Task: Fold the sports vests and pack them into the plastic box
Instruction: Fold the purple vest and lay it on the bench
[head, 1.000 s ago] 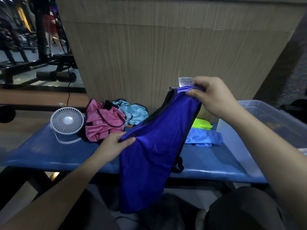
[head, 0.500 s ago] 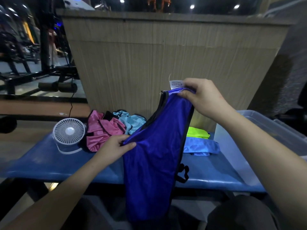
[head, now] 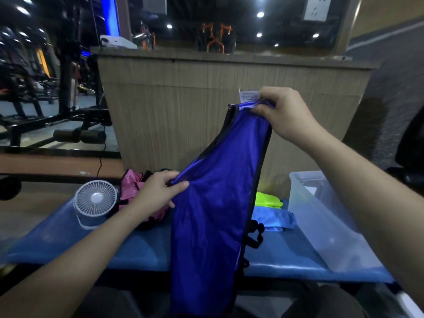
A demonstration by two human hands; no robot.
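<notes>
The shiny royal-blue vest [head: 213, 216] with black trim is held up above the blue padded bench [head: 146, 249], its lower end hanging past the near edge. Its left edge is pinched by the left hand [head: 158, 191], low and near, while the top by the white label [head: 249, 97] is gripped by the raised right hand [head: 282, 111]. Farther back, folded light-blue [head: 273, 218] and neon-yellow [head: 268, 199] vests are seen beside the clear plastic box [head: 321, 216] at right; a pink vest [head: 133, 189] and white fan [head: 96, 200] lie left.

Plastic box [head: 321, 216] stands open-topped — blue vest [head: 213, 214] hangs beside it.
</notes>
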